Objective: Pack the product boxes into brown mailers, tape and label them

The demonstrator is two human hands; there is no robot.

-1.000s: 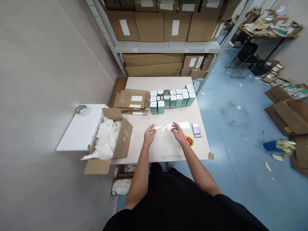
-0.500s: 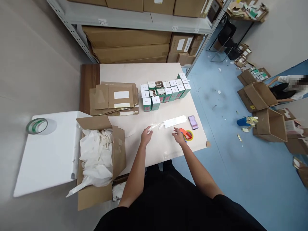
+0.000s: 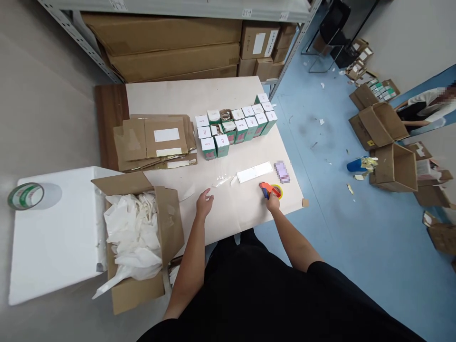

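My right hand (image 3: 273, 203) is closed on an orange and blue tape dispenser (image 3: 268, 188) with a yellow-rimmed tape roll, at the right front of the table (image 3: 228, 216). My left hand (image 3: 204, 203) hovers over the left front of the table, fingers apart and holding nothing. Just beyond it lies a clear strip of plastic or tape (image 3: 223, 180). A long white flat box or card (image 3: 254, 172) rests to the right of that strip. Beside it is a purple item (image 3: 281, 171), blurred out.
Several small white-and-green boxes (image 3: 251, 127) stand in rows behind. Flattened cardboard (image 3: 138, 137) is stacked at left. An open carton (image 3: 171, 228) with white wrapping stands near my left arm. A shelf (image 3: 199, 8) rises at the back. A person (image 3: 423, 107) sits among cartons far right.
My right hand has moved onto the tape dispenser and taken hold of it. My left hand has drawn back from the clear strip. The whole view has shifted slightly.
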